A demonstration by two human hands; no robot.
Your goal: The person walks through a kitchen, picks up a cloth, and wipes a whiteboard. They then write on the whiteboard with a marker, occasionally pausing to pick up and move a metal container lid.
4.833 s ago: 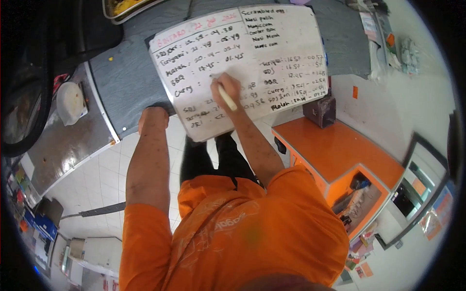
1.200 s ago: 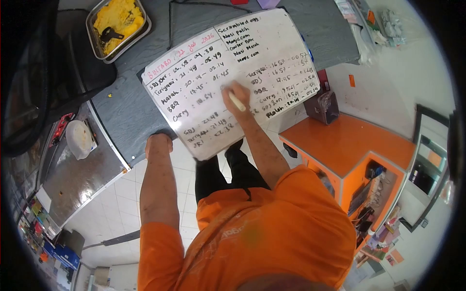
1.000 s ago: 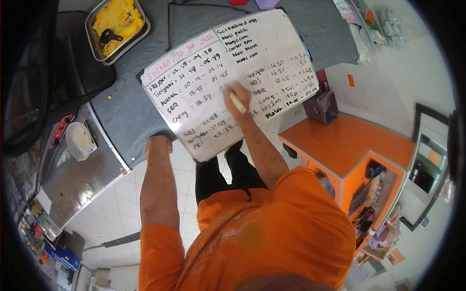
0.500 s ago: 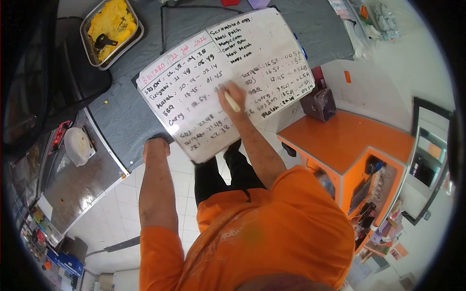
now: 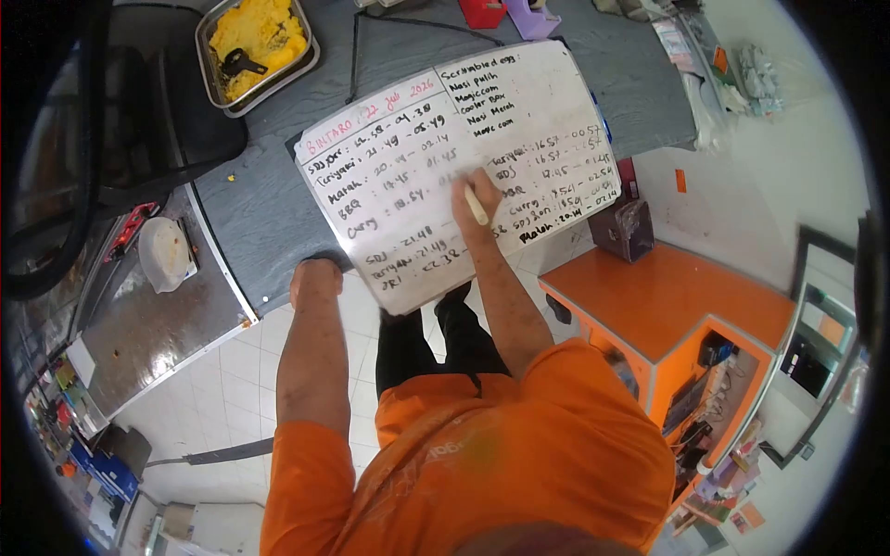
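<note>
A whiteboard (image 5: 408, 199) covered in handwritten words and times lies tilted on the grey table, its near corner past the front edge. My right hand (image 5: 476, 206) is closed around a pale marker (image 5: 476, 207), over the middle of the board in the row that reads Curry. Its tip is hidden by my fingers, so contact with the board cannot be made out. My left hand (image 5: 316, 281) rests as a closed fist at the table's front edge, just left of the board, with nothing visible in it.
A metal tray (image 5: 309, 57) of yellow food with a black utensil stands at the back left. A whitish bowl (image 5: 167, 252) sits on the left counter. Behind the board are a red item (image 5: 482, 13) and a purple tape dispenser (image 5: 532, 18). An orange desk (image 5: 640, 287) stands at the right.
The whole view has shifted, so the board and table appear farther right and slightly lower. My right hand stays around the same row with the marker; my left fist remains at the table edge.
</note>
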